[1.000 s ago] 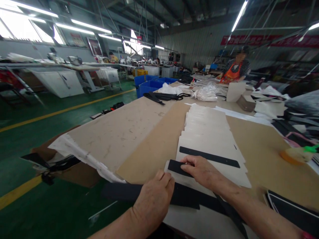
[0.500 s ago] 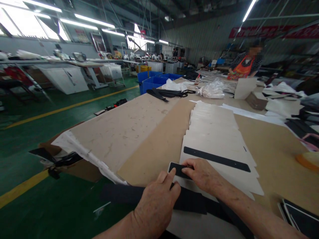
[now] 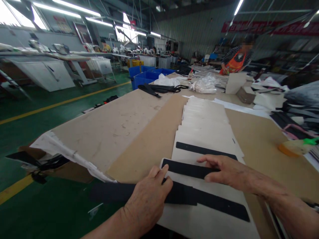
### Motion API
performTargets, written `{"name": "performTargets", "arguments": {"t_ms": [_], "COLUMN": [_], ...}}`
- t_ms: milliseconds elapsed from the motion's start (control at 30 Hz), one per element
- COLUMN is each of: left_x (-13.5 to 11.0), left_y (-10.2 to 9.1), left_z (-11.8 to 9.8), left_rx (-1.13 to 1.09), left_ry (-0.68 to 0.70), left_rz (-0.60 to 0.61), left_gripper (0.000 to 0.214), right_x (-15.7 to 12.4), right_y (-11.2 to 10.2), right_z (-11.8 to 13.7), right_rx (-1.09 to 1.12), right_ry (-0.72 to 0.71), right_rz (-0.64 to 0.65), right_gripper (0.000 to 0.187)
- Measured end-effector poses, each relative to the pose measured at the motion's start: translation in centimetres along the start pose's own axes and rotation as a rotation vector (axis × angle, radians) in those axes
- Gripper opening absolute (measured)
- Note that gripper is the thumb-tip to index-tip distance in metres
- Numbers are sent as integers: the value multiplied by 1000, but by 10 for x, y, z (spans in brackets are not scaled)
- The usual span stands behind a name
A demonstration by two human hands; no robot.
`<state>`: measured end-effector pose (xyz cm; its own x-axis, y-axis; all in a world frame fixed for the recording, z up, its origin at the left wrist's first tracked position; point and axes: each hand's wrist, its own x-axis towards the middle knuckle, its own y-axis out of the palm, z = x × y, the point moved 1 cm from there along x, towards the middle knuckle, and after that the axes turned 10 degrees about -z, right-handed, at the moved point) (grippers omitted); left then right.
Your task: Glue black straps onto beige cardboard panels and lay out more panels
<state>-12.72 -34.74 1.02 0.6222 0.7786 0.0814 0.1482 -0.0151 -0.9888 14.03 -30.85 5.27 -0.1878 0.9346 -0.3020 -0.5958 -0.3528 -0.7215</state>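
My left hand (image 3: 149,195) is closed round a loose black strip (image 3: 112,192) that sticks out on both sides of it, past the table edge on the left. Its index fingertip rests on the left end of another black strip (image 3: 184,168), which lies flat across a pale board (image 3: 191,184). Over the right part of that strip is my right hand (image 3: 224,171), thumb and fingers apart, gripping nothing. Farther up, a black strip (image 3: 204,150) lies on the board behind. Nearer me, one more strip (image 3: 224,205) lies on the closest board, partly covered by the loose one.
Overlapping pale boards (image 3: 206,116) run away from me along the brown-topped table (image 3: 139,142). A bottle of amber liquid (image 3: 291,148) lies at right. Blue bins (image 3: 146,79) stand beyond the table's left edge. A co-worker in an orange apron (image 3: 235,61) is at the far end.
My right hand has moved right along the strip and its fingers have parted, uncovering more of the strip. My left hand keeps its finger on the left end. The view has shifted slightly.
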Motion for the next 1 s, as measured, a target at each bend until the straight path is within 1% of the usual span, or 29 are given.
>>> {"name": "performTargets", "arguments": {"t_ms": [33,67,133,200,267,300,400,500,667,867,1000], "left_x": [0,0,0,0,1,1,3,4,4,2,3], "left_y": [0,1,3,5,7,8,6,4,9,15,15], "left_z": [0,1,2,3,3,3,2,2,7,11,12], "left_rx": [5,9,22,41,66,77,94,81,115,143,136], "left_ry": [-3,-5,-7,-7,-6,5,16,-21,-75,-46,-55], "left_rz": [-1,-2,-6,-14,-16,-10,18,49,83,61,75], "left_gripper": [47,49,53,58,61,62,63,65,71,72,71], "right_x": [-10,-20,-38,-51,-59,-61,-64,-66,-68,-66,-63], "right_y": [-9,-16,-22,-16,-4,2,16,20,21,21,18], "right_z": [-13,-25,-49,-69,-82,-86,-91,-90,-88,-86,-79], "right_rx": [1,3,40,115,165,169,104,64,56,67,-17], "right_ry": [20,41,107,216,303,324,320,328,338,356,367], "right_rz": [16,7,-69,-176,-274,-322,-449,-514,-537,-558,-539], "right_gripper": [49,43,26,19,19,20,19,19,18,16,12]}}
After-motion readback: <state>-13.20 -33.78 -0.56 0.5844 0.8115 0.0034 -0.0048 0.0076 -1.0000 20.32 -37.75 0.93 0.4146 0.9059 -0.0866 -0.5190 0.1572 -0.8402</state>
